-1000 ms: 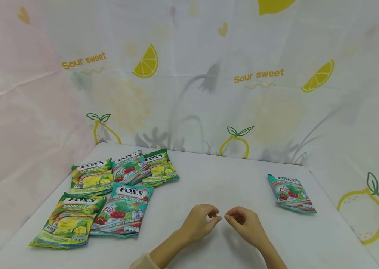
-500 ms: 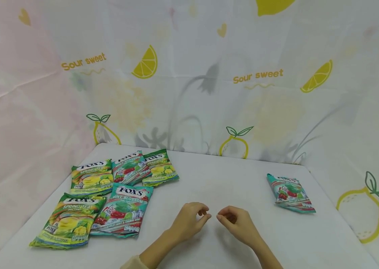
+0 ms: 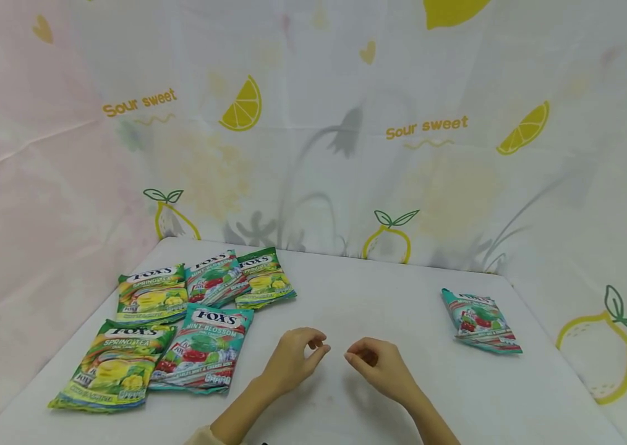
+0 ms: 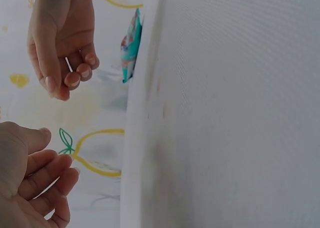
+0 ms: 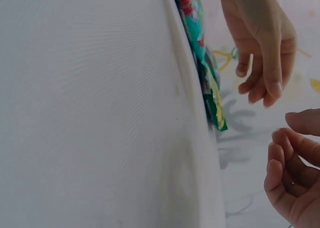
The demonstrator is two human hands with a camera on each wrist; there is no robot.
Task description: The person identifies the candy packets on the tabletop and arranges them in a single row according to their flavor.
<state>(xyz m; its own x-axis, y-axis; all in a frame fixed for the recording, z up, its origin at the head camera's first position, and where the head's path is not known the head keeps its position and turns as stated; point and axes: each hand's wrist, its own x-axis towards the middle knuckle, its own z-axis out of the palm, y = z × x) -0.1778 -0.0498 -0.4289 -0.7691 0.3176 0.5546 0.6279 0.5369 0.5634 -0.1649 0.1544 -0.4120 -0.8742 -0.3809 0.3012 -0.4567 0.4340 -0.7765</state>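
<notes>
**Hands shifted left, gap widened**

Against a second ago, the left hand and right hand have been moved leftward and parted slightly; fingers loosely bent, each grip slack and unfilled. Soft shadows are cast beneath them on the white bench. All packets unmoved. At left, a green Spring Tea packet is lapped over the edge of a teal Mint Blossom packet, the one nearest the left hand; three more packets are grouped behind. One teal packet is set well apart at right. Beyond, the bench is enclosed by pale hung cloth, pinkish at left, printed with lemons.
</notes>
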